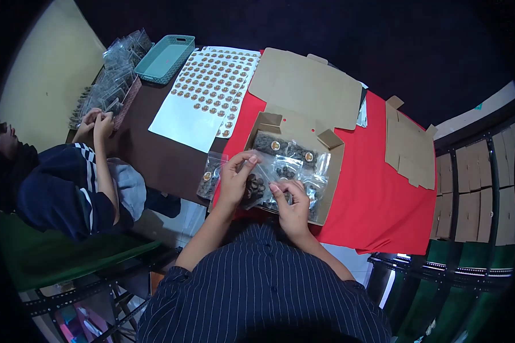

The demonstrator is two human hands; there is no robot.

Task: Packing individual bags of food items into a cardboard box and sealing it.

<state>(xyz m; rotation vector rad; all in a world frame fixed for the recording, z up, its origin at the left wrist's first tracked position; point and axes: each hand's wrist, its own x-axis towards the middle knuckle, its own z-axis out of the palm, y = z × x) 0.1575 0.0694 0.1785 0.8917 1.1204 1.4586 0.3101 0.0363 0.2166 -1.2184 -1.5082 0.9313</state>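
Note:
Between my two hands is a clear zip bag (253, 191) with dark brown pieces in it, held in front of an open cardboard box (337, 166). My left hand (234, 177) pinches the bag's upper left edge between thumb and fingers. Lower on its right side, my right hand (293, 207) has its fingers closed on the clear plastic. Inside the box lie several similar bags (296, 153) of dark pieces, some bearing small round stickers. Another stickered bag (207, 177) rests at the table edge, left of my left hand. My hands hide part of the box's near side.
Behind the box its lid (306, 86) stands open over a red cloth (372, 197). Sheets of round stickers (180, 114) lie to the left, beyond them a teal basket (166, 60) and a heap of filled bags (117, 71). Flattened cardboard (406, 146) lies right. A co-worker (68, 188) sits left.

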